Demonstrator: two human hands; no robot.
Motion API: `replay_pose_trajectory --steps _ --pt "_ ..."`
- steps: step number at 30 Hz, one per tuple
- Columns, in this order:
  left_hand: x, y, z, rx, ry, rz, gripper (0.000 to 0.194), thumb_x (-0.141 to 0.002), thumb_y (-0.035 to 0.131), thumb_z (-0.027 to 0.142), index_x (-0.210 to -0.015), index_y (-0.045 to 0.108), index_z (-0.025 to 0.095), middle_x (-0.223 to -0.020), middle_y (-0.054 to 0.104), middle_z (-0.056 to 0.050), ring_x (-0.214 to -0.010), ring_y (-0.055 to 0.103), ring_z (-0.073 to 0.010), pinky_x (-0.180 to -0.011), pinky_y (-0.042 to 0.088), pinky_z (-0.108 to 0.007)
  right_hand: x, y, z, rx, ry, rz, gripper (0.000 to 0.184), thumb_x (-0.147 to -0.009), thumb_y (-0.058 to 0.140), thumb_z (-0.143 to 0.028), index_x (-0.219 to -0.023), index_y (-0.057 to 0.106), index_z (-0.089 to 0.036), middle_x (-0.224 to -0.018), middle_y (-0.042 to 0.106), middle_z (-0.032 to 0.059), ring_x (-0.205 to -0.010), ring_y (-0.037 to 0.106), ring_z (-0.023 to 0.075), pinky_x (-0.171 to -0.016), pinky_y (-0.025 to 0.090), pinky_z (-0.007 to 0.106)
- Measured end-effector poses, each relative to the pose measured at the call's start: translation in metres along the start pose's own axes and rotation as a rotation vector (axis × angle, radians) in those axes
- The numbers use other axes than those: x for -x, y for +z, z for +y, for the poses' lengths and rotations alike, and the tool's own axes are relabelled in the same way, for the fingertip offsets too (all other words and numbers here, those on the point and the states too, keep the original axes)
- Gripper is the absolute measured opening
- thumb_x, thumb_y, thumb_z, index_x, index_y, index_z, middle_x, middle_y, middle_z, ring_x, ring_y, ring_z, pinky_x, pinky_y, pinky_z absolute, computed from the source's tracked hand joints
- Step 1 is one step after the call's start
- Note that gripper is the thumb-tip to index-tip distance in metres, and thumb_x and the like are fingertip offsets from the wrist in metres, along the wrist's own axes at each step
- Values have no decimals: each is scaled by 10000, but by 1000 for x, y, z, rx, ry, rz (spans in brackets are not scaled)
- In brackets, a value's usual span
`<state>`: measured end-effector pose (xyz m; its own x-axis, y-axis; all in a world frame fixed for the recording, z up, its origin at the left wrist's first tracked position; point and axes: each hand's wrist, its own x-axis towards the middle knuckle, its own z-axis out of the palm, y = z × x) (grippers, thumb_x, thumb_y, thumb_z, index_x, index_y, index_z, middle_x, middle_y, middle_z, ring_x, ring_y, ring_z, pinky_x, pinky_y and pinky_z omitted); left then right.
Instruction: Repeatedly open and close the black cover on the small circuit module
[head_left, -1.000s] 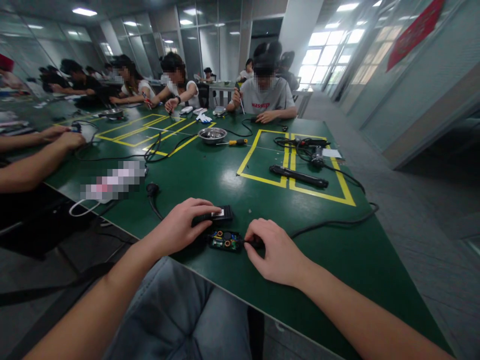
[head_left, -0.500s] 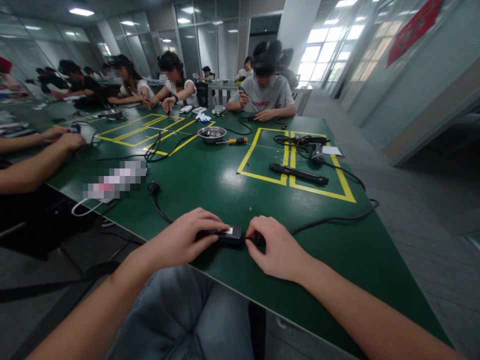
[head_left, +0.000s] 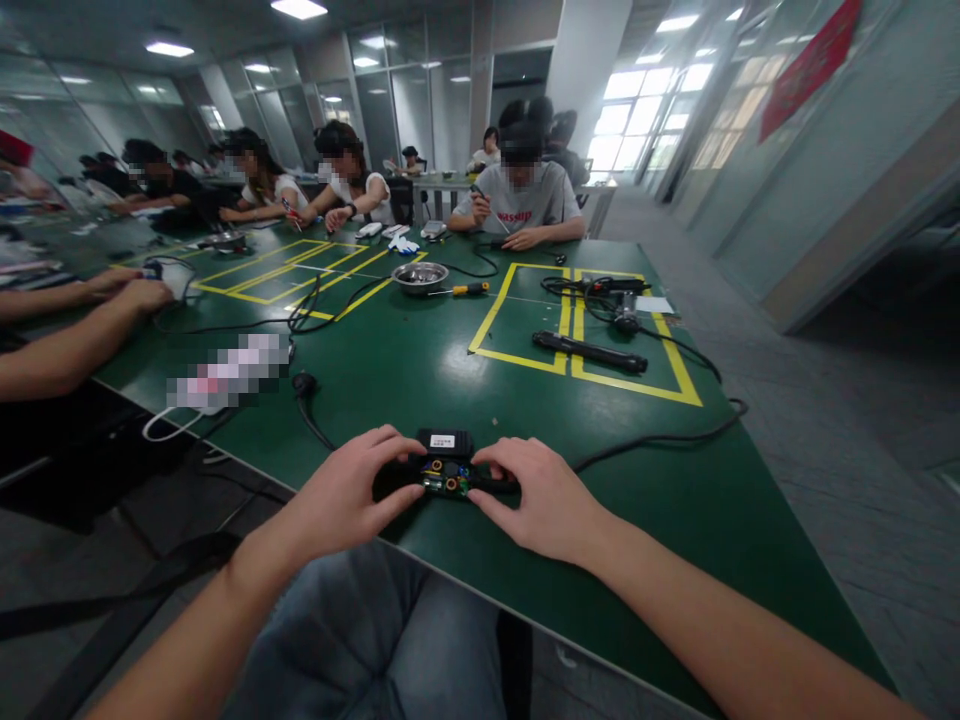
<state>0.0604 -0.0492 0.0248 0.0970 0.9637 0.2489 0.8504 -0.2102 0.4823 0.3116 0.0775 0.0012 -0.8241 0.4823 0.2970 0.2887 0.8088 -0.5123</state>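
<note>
A small circuit board [head_left: 448, 476] with copper-coloured coils sits face up in a black case half at the table's near edge. My left hand [head_left: 355, 492] pinches its left end between thumb and fingers. At the opposite end, the thumb and fingers of my right hand [head_left: 546, 500] close on the case beside the cord. Just behind the board lies the black case cover [head_left: 444, 442], white label up, with neither hand visibly holding it. A black power cord [head_left: 660, 443] runs off to the right, and a plug [head_left: 304, 385] on its cable lies to the left.
Beyond the hands are a metal bowl [head_left: 420, 277], a yellow-and-black screwdriver [head_left: 469, 290] and a black tubular part [head_left: 589, 353] on yellow tape. A blurred power strip [head_left: 229, 372] lies left. Cables and a tool [head_left: 625, 316] occupy the right side; several people sit around.
My left hand moved the labelled cover over the board, then the cover came to lie behind it. Left fingers shifted from the cover to the board's case; right fingers moved from cord to case.
</note>
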Motion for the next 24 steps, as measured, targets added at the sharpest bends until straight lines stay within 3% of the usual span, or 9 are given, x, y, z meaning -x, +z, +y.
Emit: replay_pose_trajectory --steps 6,10,15,21,24 --pt "0 0 -2 111 2 -81 239 -1002 743 310 -1225 787 237 -1049 744 -57 -976 712 -225 -845 560 -307 1 0 2 -30 14 -7 186 -926 815 -250 -1099 754 -220 -897 684 12 -777 645 198 -741 490 349" --pt "-3 -4 -1 115 7 -73 265 -979 766 300 -1235 778 236 -986 735 -36 -898 703 -204 -805 544 -287 3 -5 0 -42 -18 13 241 -915 794 -257 -1138 712 -216 -896 678 11 -768 638 200 -733 495 348" --pt "-2 -11 -2 129 1 -62 138 -1043 635 249 -977 746 201 -972 732 -49 -839 687 -183 -766 534 -272 4 -7 2 -39 -64 41 55 -945 635 -166 -929 630 -219 -841 663 21 -746 618 197 -711 473 340" --pt "-14 -21 -2 44 45 -142 134 -1005 702 205 -887 766 215 -998 734 -44 -912 708 -195 -813 534 -274 4 -5 5 7 -53 48 121 -940 614 -135 -858 611 -224 -782 644 16 -708 607 198 -688 453 336" --pt "-26 -18 2 -36 61 -99 130 -1015 698 219 -959 815 229 -1099 749 -65 -1005 716 -225 -903 560 -321 4 -4 5 9 -56 48 131 -930 633 -129 -851 603 -228 -776 639 10 -702 604 198 -684 453 332"
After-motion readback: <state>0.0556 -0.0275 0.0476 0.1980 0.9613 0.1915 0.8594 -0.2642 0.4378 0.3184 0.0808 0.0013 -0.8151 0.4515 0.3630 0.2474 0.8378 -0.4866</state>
